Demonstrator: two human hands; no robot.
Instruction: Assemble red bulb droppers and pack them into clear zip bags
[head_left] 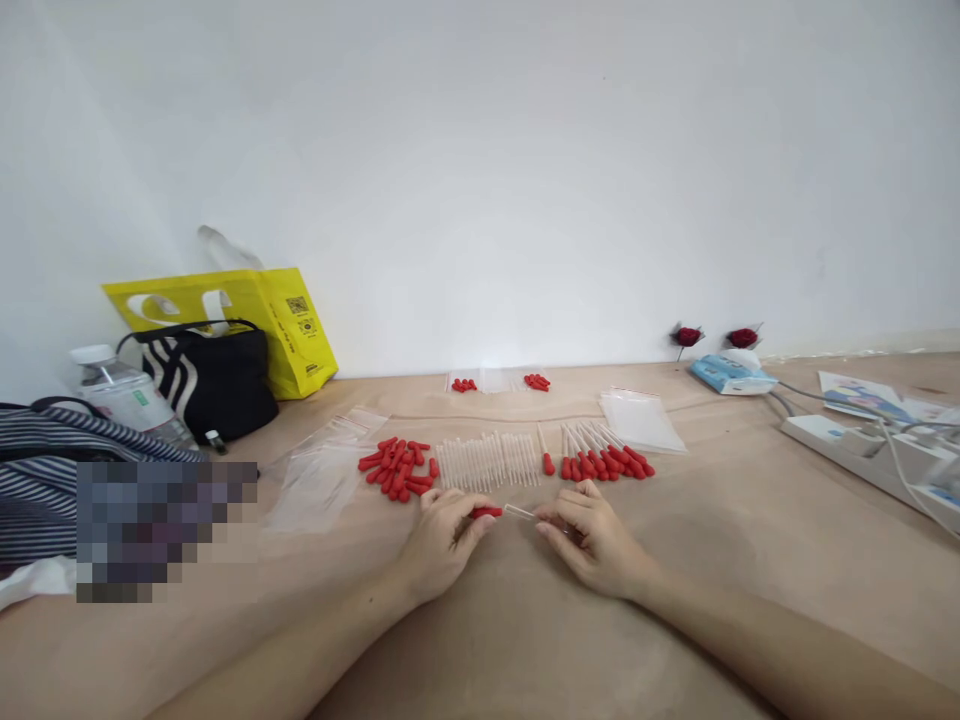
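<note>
My left hand (446, 535) is closed around a red rubber dropper bulb (487, 512), its open end pointing right. Between the fingers of my right hand (589, 538) is a thin clear dropper tube (519, 511), whose end is close to the bulb; I cannot tell if they touch. Beyond my hands lies a row of clear tubes (487, 460). Left of that row is a pile of loose red bulbs (397, 465). To its right, several droppers with red bulbs fitted (606, 463) lie fanned out, and a single dropper (549, 463) lies beside them.
Clear zip bags lie at left (319, 485) and right (641, 420). Against the wall is another bag (499, 380) with red bulbs. A yellow bag (300, 335), black pouch (225, 385) and bottle (135, 395) stand left; tissues (729, 375) and a power strip (862, 455) sit right.
</note>
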